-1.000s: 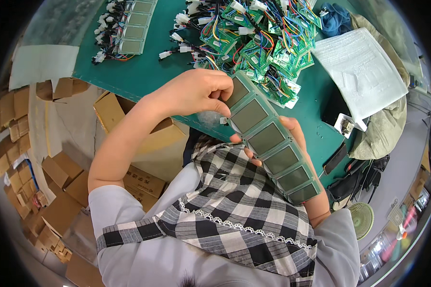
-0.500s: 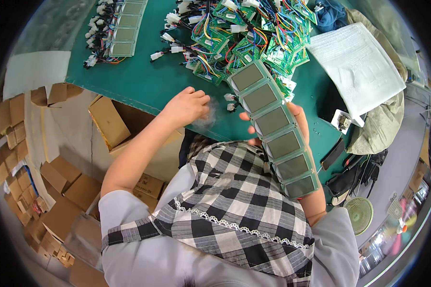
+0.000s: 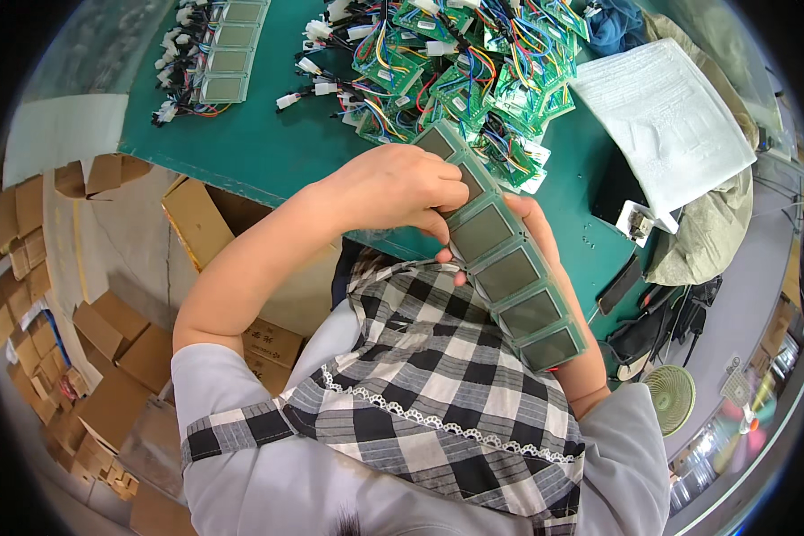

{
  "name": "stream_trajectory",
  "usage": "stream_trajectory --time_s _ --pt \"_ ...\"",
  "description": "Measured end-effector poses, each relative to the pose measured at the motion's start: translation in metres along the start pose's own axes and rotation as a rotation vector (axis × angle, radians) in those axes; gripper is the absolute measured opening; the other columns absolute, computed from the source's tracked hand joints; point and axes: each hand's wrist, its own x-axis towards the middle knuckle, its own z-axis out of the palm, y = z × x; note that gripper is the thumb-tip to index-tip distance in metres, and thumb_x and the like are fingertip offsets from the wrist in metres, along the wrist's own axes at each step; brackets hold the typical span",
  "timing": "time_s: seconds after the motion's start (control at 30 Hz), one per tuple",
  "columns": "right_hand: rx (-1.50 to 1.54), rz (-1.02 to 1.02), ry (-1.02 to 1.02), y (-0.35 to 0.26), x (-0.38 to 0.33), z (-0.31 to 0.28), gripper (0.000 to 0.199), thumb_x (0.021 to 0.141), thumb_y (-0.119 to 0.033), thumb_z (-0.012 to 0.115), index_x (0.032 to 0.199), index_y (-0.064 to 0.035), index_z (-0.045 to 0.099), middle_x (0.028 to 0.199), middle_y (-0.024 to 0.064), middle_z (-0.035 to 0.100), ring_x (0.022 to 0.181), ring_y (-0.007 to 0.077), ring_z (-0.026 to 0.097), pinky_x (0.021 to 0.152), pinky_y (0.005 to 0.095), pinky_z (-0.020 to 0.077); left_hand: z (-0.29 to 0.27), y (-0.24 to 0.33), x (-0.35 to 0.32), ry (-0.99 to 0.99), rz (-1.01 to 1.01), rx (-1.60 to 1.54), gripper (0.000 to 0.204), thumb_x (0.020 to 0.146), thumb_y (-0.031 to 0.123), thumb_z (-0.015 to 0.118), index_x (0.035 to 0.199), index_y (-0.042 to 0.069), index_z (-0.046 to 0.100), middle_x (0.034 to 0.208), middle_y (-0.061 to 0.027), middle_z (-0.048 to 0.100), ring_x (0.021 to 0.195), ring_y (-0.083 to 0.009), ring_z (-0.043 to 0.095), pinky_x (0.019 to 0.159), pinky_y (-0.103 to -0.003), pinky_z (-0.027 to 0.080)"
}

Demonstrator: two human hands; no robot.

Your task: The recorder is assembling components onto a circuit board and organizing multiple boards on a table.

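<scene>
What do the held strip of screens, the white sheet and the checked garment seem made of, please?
Strip of screens: green-edged, so probably circuit board, with smooth grey displays of glass or plastic.
White sheet: likely plastic foam, slightly glossy, finely wrinkled.
Checked garment: woven cloth, matte, with soft folds.

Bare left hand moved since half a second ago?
Yes, the left hand moved right, closer to the flat white foam sheet, now overlapping the long green strip of grey screens.

A white sheet [image 3: 670, 125] lies near a blue cloth [image 3: 615, 32], with cardboard boxes [image 3: 114, 391] at left.
</scene>
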Motion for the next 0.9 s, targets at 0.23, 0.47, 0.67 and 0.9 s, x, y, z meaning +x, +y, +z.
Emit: stream_trajectory --time_s 0.23,0.47,0.67,0.9 --pt "-0.092 -0.012 -0.013 -0.003 0.001 0.003 0.062 0.100 -0.046 0.036 0.140 -0.0003 0.047 0.114 0.0241 0.066 0.086 0.0307 0.070 0.062 0.0349 0.0588 -0.008 0.003 -0.008 -0.019 -0.070 -0.045 0.026 0.074 0.020 0.078 0.078 0.009 0.055 0.076 -0.0051 0.054 0.072 -0.0248 0.058 0.062 -0.038 0.047" --pt "0.161 -0.032 -0.211 -0.013 0.014 -0.033 0.065 0.101 -0.045 0.033 0.150 -0.0021 0.037 0.129 0.0302 0.058 0.092 0.0325 0.069 0.066 0.0385 0.0601 0.028 -0.031 -0.086 0.101 -0.048 0.753 0.013 0.077 0.016 0.065 0.089 0.014 0.060 0.101 0.0008 0.058 0.101 -0.0182 0.058 0.084 -0.035 0.045" --pt "0.112 -0.079 -0.097 -0.014 0.011 -0.014 0.066 0.101 -0.049 0.032 0.149 -0.0040 0.040 0.129 0.0279 0.059 0.103 0.0324 0.067 0.078 0.0448 0.0591 0.047 -0.040 -0.081 -0.144 -0.146 0.360 0.023 0.079 0.036 0.071 0.082 0.015 0.062 0.099 0.0031 0.058 0.098 -0.0154 0.058 0.080 -0.032 0.043" --pt "0.136 0.009 0.091 0.000 0.014 -0.007 0.057 0.098 -0.046 0.044 0.135 -0.0036 0.052 0.112 0.0200 0.066 0.095 0.0337 0.069 0.076 0.0529 0.0604 0.024 0.022 0.007 0.083 0.073 0.077 0.037 0.067 0.036 0.081 0.077 0.011 0.056 0.086 -0.0003 0.056 0.082 -0.0213 0.061 0.072 -0.038 0.049"
